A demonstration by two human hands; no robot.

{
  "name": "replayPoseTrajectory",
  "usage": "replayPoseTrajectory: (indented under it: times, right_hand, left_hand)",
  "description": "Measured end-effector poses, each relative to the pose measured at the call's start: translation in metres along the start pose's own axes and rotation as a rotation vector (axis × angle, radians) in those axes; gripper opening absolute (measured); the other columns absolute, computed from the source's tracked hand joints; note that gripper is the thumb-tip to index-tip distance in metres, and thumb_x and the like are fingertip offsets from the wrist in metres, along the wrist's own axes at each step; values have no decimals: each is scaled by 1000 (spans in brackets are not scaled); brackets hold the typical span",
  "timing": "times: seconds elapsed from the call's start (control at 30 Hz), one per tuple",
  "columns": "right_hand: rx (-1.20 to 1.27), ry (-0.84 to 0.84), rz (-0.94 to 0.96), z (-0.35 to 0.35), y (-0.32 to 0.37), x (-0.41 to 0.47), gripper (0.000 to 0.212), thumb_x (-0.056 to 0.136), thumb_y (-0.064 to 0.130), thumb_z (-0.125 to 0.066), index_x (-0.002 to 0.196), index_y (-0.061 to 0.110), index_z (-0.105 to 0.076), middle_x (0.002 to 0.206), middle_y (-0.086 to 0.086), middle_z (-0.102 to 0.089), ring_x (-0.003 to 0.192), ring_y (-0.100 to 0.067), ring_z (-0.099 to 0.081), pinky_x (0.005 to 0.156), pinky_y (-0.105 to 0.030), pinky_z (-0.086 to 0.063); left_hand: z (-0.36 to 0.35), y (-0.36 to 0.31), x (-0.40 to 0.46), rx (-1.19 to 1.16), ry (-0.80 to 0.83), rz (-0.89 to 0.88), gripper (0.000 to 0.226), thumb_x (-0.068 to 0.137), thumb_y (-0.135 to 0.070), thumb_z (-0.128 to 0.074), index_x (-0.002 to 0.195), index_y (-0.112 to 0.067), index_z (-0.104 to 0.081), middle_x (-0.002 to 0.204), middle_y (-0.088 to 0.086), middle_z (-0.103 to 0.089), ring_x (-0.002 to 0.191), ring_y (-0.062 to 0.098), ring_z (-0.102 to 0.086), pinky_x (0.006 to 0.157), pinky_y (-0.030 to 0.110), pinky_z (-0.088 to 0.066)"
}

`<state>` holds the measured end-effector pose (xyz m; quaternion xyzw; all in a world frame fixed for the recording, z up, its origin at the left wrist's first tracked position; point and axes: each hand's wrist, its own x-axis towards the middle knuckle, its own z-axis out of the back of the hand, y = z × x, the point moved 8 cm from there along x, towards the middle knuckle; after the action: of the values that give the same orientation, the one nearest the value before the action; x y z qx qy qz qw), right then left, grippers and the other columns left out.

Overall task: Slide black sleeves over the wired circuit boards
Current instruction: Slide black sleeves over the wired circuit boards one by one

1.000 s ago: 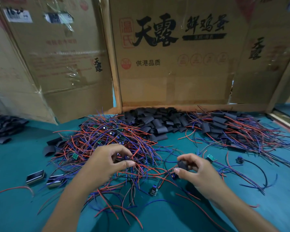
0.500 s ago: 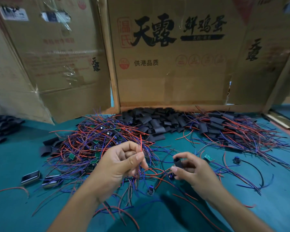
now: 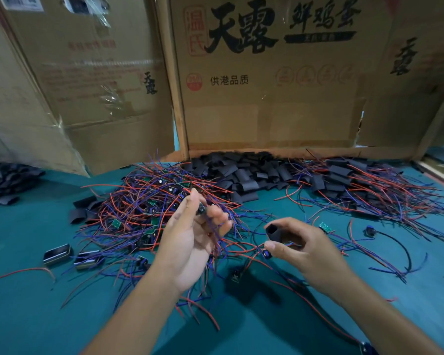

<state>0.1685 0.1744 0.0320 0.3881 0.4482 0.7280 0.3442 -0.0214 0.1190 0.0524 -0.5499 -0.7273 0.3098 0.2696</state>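
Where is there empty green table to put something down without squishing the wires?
Bare green table shows at the near left, below the two small shiny parts, and at far left between the wire tangle and the dark pile. The near right corner is mostly free. The middle is crowded: tangle, black sleeves, both hands.

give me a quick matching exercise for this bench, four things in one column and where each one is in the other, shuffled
Things:
1. single black sleeve with an open mouth
2. heap of flat black sleeves
3. two small shiny metal-edged parts
4. brown cardboard box with large black printed characters

Places:
A. standing at the back of the teal table
B. pinched in the right hand
C. lying at the foot of the box
D. on the table left of the left hand

Pairs: 1-B, 2-C, 3-D, 4-A
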Motion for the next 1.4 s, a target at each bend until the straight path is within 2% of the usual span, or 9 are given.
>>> replayPoseTrajectory:
  times: [0.07,0.13,0.23,0.37,0.63,0.83,1.07,1.27,1.4]
  right_hand:
    - [122,26,-32,-7,4,-3,29,71,30,-77,97,17,-70,89,-8,-71,79,-11,-62,79,-21,-48]
    - [233,106,-49,-20,10,-8,32,70,27,-76,99,13,-71,101,-18,-69,86,-13,-60,83,-22,-46]
    - [355,303,-56,-53,18,-22,32,72,19,-82,101,11,-70,116,-3,-70,106,-11,-63,93,-21,-46]
    - [376,447,-65,-78,25,-34,26,78,13,-75,102,7,-66,100,-3,-68,93,-13,-60,87,-21,-46]
    - [433,399,-18,-65,38,-30,24,78,5,-72,99,0,-63,87,3,-66,80,-8,-57,76,-18,-47]
    - [314,345,18,-57,36,-25,24,78,14,-75,99,8,-64,89,0,-64,83,-13,-56,82,-29,-46]
    - [226,308,26,-55,28,-23,27,78,23,-77,99,11,-65,84,3,-63,78,-10,-55,75,-27,-46]
    - [-88,138,-3,-53,10,-22,22,78,31,-81,93,28,-65,78,8,-69,67,-13,-61,71,-28,-53]
    - [-100,120,14,-66,8,-25,20,78,25,-81,90,22,-66,78,10,-68,66,1,-59,70,-21,-53]
  left_hand:
    - [0,3,1,-26,-31,-15,24,95,-40,-52,81,-20,-53,56,-2,-42,44,11,-41,44,22,-40]
    - [-2,6,2,-72,-42,-25,26,96,-42,-50,82,-20,-50,53,-5,-29,40,8,-25,40,21,-24]
    - [-7,11,4,-169,-30,-18,32,96,-46,-49,83,-16,-52,53,-6,-23,40,7,-20,38,22,-22]
    - [-11,11,1,-179,12,-39,36,97,-46,-49,87,-12,-54,56,-6,-26,42,8,-23,41,21,-25]
    - [-35,28,-13,-188,161,50,43,98,-47,-48,109,-9,-67,57,-6,-37,48,9,-35,49,19,-33]
    - [-13,-7,0,-285,49,-73,35,101,-42,-44,91,-13,-61,51,-8,-20,46,9,-12,41,23,-18]
    - [4,-29,3,-345,-45,-166,33,102,-41,-43,83,-16,-55,49,-8,-21,45,10,-13,38,21,-24]
    - [4,-34,2,-396,-45,-172,34,103,-40,-43,84,-15,-54,49,-9,-21,45,9,-14,39,21,-23]
    - [-2,-30,0,-446,-8,-131,33,102,-40,-46,83,-14,-55,49,-9,-22,42,9,-19,39,22,-24]
